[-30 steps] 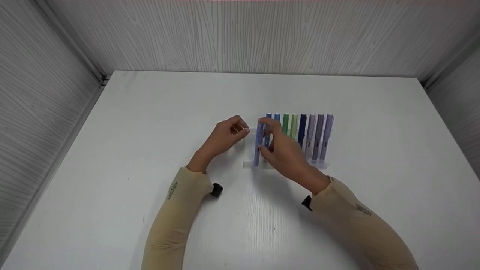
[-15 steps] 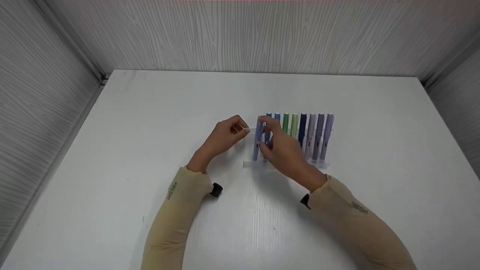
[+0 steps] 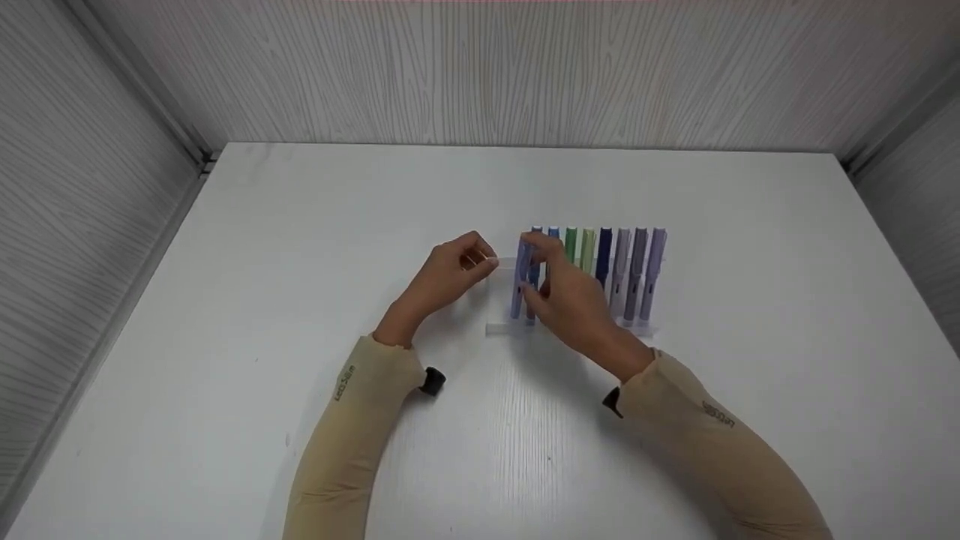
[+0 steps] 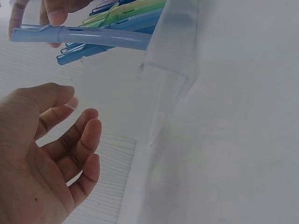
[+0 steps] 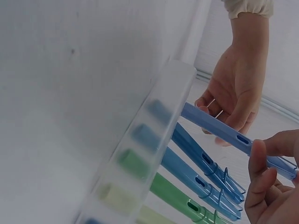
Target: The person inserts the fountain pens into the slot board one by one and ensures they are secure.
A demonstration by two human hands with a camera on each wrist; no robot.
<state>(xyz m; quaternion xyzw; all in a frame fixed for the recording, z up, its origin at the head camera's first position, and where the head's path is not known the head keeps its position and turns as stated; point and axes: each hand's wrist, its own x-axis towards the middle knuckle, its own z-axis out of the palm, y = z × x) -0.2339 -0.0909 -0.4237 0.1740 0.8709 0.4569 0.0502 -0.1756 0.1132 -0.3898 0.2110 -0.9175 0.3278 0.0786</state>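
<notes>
A periwinkle-blue capped pen is pinched in my right hand, thumb and fingertips on its upper part. It leans at the left end of a row of pens in a clear pen stand. Seen from the right wrist, the pen's lower end is right at the stand's front lip. My left hand pinches the stand's upper left corner between thumb and index finger, the other fingers loosely curled. Beside the held pen, a darker blue pen rests in the stand, partly hidden by my right hand in the head view.
To the right stand more pens: a green pen, a light green pen, a navy pen and several purple pens. The stand is on a white table with pale wood-grain panels behind and at the sides.
The right hand has brought the pen's lower end from in front of the stand's lip back to just behind it, then slightly right toward the neighbouring pen. The left hand stays put.
</notes>
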